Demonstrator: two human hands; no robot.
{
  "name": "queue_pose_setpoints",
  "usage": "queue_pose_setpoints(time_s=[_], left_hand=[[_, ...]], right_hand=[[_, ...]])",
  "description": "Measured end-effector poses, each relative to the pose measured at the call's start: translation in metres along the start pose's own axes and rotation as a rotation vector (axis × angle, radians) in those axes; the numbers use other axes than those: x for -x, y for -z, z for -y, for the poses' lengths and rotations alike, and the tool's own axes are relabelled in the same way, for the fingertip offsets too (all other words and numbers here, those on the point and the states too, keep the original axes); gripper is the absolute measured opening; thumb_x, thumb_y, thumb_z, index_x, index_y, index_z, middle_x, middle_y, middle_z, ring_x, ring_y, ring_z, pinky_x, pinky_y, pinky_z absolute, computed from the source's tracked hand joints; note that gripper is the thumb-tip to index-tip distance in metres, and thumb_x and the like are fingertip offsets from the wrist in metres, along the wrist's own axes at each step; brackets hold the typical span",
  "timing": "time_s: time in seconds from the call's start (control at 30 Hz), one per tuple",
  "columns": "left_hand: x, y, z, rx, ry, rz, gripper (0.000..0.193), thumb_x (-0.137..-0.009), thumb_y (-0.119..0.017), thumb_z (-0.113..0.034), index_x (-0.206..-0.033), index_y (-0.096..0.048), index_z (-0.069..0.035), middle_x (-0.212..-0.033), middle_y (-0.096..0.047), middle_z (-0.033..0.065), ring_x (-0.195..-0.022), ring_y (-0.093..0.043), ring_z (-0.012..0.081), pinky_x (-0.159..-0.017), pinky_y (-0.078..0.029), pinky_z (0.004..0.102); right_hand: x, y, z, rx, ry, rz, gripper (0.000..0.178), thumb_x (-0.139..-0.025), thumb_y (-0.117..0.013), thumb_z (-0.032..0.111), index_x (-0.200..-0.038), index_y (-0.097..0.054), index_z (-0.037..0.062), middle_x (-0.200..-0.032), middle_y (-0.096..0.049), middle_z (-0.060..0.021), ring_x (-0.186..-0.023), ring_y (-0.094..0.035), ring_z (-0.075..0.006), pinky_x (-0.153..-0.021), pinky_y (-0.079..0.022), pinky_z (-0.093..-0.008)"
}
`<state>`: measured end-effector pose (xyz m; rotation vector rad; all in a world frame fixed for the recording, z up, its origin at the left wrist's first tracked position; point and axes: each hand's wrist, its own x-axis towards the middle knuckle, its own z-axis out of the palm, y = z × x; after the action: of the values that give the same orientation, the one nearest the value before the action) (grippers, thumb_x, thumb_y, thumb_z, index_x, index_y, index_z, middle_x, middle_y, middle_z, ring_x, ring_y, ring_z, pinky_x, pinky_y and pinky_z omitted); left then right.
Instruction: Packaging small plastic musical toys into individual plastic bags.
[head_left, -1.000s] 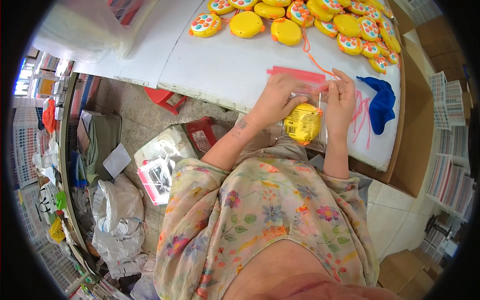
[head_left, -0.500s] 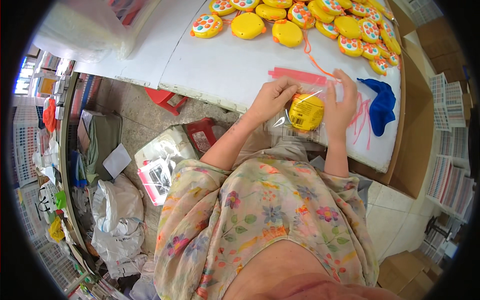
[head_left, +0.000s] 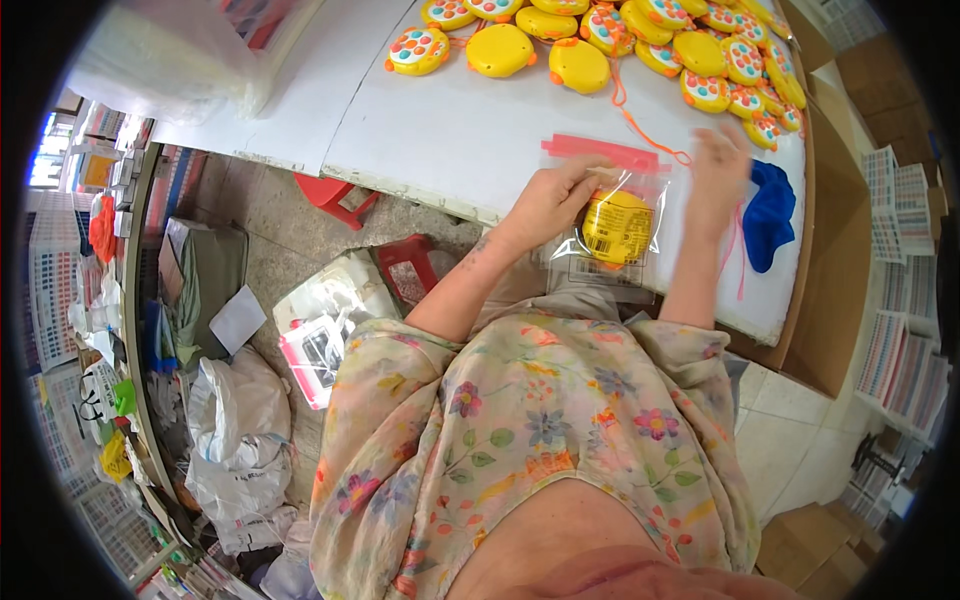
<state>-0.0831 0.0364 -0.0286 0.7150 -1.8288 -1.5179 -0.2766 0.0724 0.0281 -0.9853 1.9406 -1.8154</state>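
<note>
Near the table's front edge, my left hand (head_left: 567, 198) pinches the upper left part of a clear zip bag (head_left: 648, 187) that has a pink strip along its top. Inside the bag lies a round yellow toy (head_left: 620, 230), with a printed panel and barcode over it. My right hand (head_left: 717, 170) is raised to the right of the bag, apart from it. Motion smears its fingers, so I cannot make out whether they hold anything. Close to it are an orange cord (head_left: 632, 122) and a blue cloth (head_left: 770, 215).
A heap of yellow toys (head_left: 700, 52) with coloured buttons covers the table's far side. Several thin pink cords (head_left: 740, 262) lie at right, by a cardboard box (head_left: 838, 230). A plastic sack (head_left: 165, 65) stands far left. Red stools (head_left: 405, 268) are below the table edge.
My right hand has moved from beside the bag up and to the right, toward the blue cloth. The left hand keeps its pinch on the bag, almost in place.
</note>
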Motion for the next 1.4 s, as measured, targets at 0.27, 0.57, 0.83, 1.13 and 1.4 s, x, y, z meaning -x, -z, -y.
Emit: queue_pose_setpoints(time_s=[0.27,0.57,0.83,1.13,1.4], left_hand=[[-0.001,-0.005,0.0,0.161,0.018,-0.112,0.029,-0.093,-0.051,-0.012,-0.121,-0.053,-0.004,-0.083,-0.068,0.0096,-0.062,-0.056,0.0113,-0.058,-0.047,0.026],[0.001,-0.001,-0.014,-0.049,0.01,-0.051,0.029,-0.093,-0.05,-0.01,-0.122,-0.053,-0.006,-0.089,-0.069,0.0138,-0.071,-0.064,0.015,-0.063,-0.049,0.0287],[0.0,0.0,-0.001,0.116,0.077,-0.011,0.028,-0.098,-0.044,-0.011,-0.124,-0.051,-0.005,-0.101,-0.067,0.0068,-0.084,-0.061,0.0097,-0.076,-0.052,0.0257],[0.0,0.002,-0.006,0.181,0.136,-0.008,0.027,-0.097,-0.047,-0.012,-0.122,-0.051,-0.002,-0.1,-0.068,0.0081,-0.084,-0.061,0.0084,-0.073,-0.05,0.0226],[-0.001,0.0,-0.004,0.185,0.169,-0.013,0.022,-0.094,-0.054,-0.01,-0.113,-0.054,0.001,-0.097,-0.068,0.0072,-0.086,-0.06,0.0082,-0.073,-0.049,0.0218]], right_hand=[[0.03,0.01,0.01,0.364,0.296,0.257,0.034,-0.081,-0.065,0.004,-0.114,-0.057,0.006,-0.095,-0.067,-0.0031,-0.075,-0.057,-0.0085,-0.066,-0.048,-0.022],[0.044,-0.033,0.002,0.678,0.751,0.255,0.027,-0.078,-0.065,0.004,-0.104,-0.062,0.0084,-0.091,-0.065,-0.0056,-0.078,-0.06,-0.019,-0.068,-0.05,-0.0317],[-0.046,0.096,-0.052,-0.442,-0.135,-0.344,0.041,-0.082,-0.062,-0.004,-0.119,-0.044,-0.0051,-0.09,-0.061,-0.0155,-0.056,-0.047,-0.0107,-0.048,-0.039,-0.0196],[-0.009,0.073,-0.021,0.04,-0.356,0.401,0.037,-0.087,-0.056,0.006,-0.123,-0.05,-0.001,-0.117,-0.057,-0.0156,-0.084,-0.064,-0.0207,-0.073,-0.054,-0.0299],[-0.006,0.058,-0.015,-0.187,-0.044,-0.229,0.039,-0.084,-0.058,-0.001,-0.121,-0.046,-0.003,-0.114,-0.052,-0.0129,-0.077,-0.061,-0.0166,-0.073,-0.053,-0.0285]])
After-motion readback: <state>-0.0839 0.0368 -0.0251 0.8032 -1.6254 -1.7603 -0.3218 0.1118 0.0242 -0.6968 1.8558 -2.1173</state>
